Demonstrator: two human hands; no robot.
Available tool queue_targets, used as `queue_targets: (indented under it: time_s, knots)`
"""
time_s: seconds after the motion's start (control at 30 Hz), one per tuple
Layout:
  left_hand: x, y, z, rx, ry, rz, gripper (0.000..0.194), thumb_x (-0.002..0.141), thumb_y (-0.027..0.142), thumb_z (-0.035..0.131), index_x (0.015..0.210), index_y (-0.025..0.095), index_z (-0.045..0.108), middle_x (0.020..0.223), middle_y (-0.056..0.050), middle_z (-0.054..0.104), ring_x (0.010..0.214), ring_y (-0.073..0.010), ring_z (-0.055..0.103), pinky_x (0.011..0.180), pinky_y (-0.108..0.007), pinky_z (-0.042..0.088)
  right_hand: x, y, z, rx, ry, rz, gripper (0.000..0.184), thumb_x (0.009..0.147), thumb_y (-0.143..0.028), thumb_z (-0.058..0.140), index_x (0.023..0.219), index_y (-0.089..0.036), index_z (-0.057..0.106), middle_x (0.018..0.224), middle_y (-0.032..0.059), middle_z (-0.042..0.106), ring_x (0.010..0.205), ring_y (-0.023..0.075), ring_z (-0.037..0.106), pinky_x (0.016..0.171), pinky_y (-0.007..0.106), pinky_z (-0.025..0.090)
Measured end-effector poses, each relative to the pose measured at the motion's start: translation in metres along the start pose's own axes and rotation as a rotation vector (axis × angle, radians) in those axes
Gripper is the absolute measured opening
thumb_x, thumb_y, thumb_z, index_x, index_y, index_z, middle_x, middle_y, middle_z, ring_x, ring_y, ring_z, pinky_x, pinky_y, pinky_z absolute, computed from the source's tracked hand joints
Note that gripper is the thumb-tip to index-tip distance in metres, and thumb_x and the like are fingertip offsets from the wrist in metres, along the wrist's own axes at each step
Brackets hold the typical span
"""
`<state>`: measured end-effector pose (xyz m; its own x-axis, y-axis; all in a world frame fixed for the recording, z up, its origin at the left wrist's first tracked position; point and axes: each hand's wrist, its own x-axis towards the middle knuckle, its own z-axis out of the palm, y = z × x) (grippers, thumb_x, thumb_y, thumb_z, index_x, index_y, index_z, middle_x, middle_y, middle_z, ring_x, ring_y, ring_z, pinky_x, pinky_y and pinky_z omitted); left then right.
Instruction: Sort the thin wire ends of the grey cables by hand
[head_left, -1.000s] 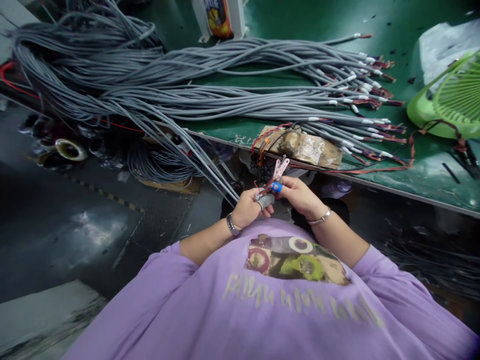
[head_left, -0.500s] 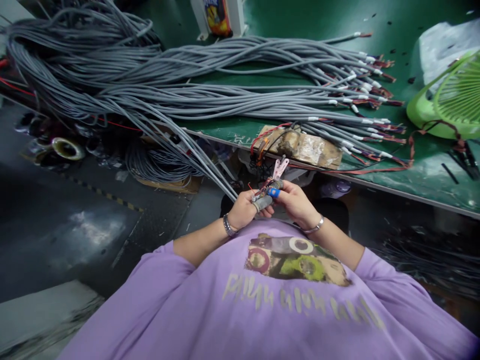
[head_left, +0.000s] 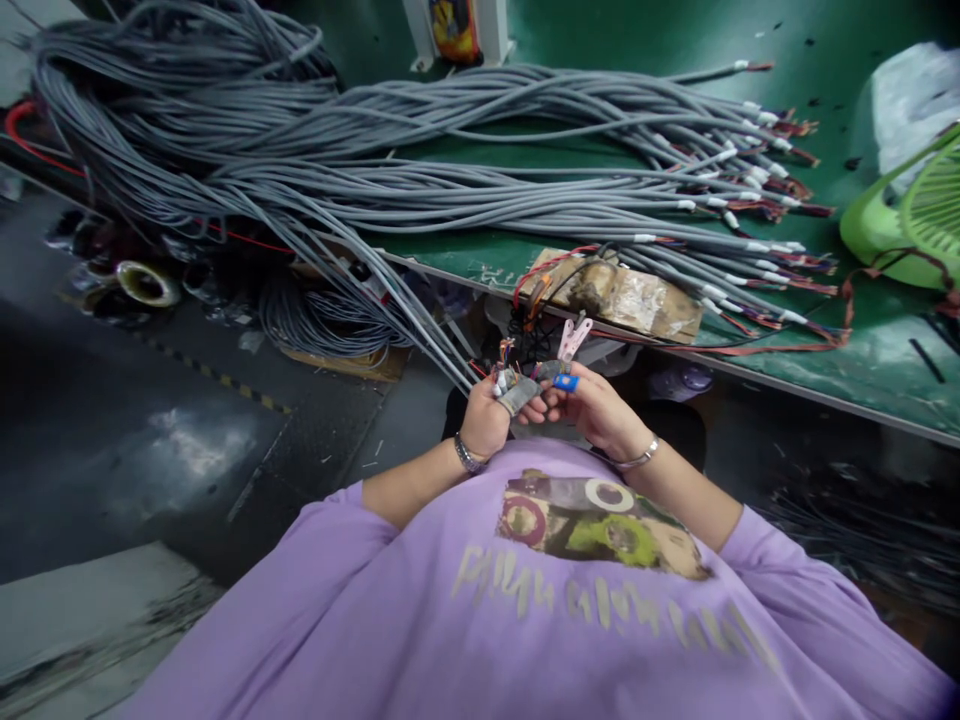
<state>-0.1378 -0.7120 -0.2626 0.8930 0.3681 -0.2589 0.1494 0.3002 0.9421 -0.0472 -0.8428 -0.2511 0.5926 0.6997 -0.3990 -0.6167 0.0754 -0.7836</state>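
My left hand (head_left: 484, 420) is closed around the end of a grey cable (head_left: 439, 352), just in front of my body. Coloured stripped wires (head_left: 506, 352) stick up from that end, above the grey-wrapped thumb. Close on its right, my right hand (head_left: 604, 410) has its fingers pressed together, with a blue band (head_left: 565, 383) on the thumb and a grey covering on a finger. Whatever lies between those fingertips is too small to make out. Just beyond them a pink clip (head_left: 575, 338) stands at the table edge.
Many grey cables (head_left: 480, 200) lie across the green table (head_left: 637, 30), their white-banded ends at the right. A taped cardboard piece (head_left: 619, 295) sits at the front edge. A green fan (head_left: 911, 215) is at right; coiled cable (head_left: 330, 325) lies below the table at left.
The coloured wires now point up by my left hand; before, they lay between both hands. My right fingertips have drawn slightly off them. The whole view has shifted a little.
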Motion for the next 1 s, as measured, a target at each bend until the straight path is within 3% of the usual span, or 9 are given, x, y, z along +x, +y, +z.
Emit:
queue_targets:
  time_s: [0.23, 0.57, 0.73, 0.9, 1.0]
  knots:
    - [-0.001, -0.001, 0.000, 0.115, -0.042, 0.029, 0.040, 0.070, 0.051, 0.078, 0.080, 0.015, 0.063, 0.067, -0.005, 0.073, 0.055, -0.0161, 0.069, 0.048, -0.022, 0.049, -0.003, -0.003, 0.011, -0.193, -0.007, -0.109, 0.046, 0.066, -0.052, 0.082, 0.081, -0.020, 0.053, 0.055, -0.0057, 0.056, 0.048, 0.0086, 0.048, 0.046, 0.022, 0.035]
    - [-0.001, -0.003, 0.001, -0.010, -0.006, -0.004, 0.041, 0.075, 0.054, 0.072, 0.072, 0.014, 0.064, 0.071, -0.009, 0.074, 0.058, -0.0186, 0.071, 0.050, -0.025, 0.052, 0.000, 0.003, 0.007, -0.107, 0.117, -0.110, 0.021, 0.063, -0.030, 0.075, 0.069, -0.019, 0.058, 0.051, -0.0062, 0.052, 0.046, 0.0070, 0.044, 0.047, 0.022, 0.036]
    - [0.002, 0.002, 0.005, -0.096, 0.044, -0.046, 0.041, 0.069, 0.053, 0.076, 0.070, 0.015, 0.062, 0.063, -0.006, 0.071, 0.052, -0.0176, 0.068, 0.045, -0.023, 0.048, -0.002, 0.004, 0.012, -0.048, 0.153, -0.102, 0.017, 0.061, -0.026, 0.074, 0.066, -0.019, 0.059, 0.051, -0.0053, 0.052, 0.047, 0.0076, 0.044, 0.048, 0.022, 0.035]
    - [0.002, 0.009, 0.007, -0.141, 0.110, -0.043, 0.041, 0.066, 0.053, 0.076, 0.071, 0.015, 0.061, 0.057, -0.003, 0.068, 0.044, -0.0140, 0.063, 0.040, -0.021, 0.043, -0.002, 0.003, 0.007, -0.110, 0.089, -0.100, 0.014, 0.060, -0.024, 0.074, 0.065, -0.018, 0.062, 0.055, -0.0039, 0.054, 0.048, 0.0075, 0.044, 0.047, 0.022, 0.035]
    - [0.000, 0.010, 0.006, -0.123, 0.108, -0.044, 0.039, 0.068, 0.052, 0.075, 0.069, 0.016, 0.059, 0.056, -0.002, 0.067, 0.042, -0.0129, 0.061, 0.038, -0.020, 0.040, -0.003, 0.000, 0.002, -0.128, 0.054, -0.055, 0.017, 0.062, -0.027, 0.076, 0.071, -0.018, 0.064, 0.062, -0.0021, 0.058, 0.055, 0.0098, 0.050, 0.051, 0.024, 0.042]
